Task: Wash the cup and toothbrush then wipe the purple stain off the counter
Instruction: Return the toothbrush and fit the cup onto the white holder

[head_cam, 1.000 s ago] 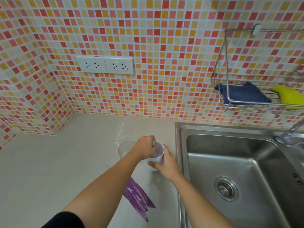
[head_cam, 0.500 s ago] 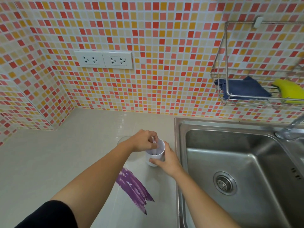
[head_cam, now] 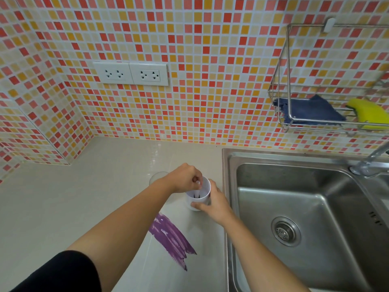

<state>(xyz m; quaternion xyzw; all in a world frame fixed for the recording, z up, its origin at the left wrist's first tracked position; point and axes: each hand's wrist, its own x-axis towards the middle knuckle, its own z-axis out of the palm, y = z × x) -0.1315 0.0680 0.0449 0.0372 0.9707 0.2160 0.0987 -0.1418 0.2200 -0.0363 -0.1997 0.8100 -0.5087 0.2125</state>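
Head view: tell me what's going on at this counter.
A person works at the counter beside the sink. The left hand pinches the top of the toothbrush, which stands in the cup. The right hand grips the cup from the side as it sits on the counter. The purple stain lies unwiped nearby. A cloth and a sponge sit in the wall rack.
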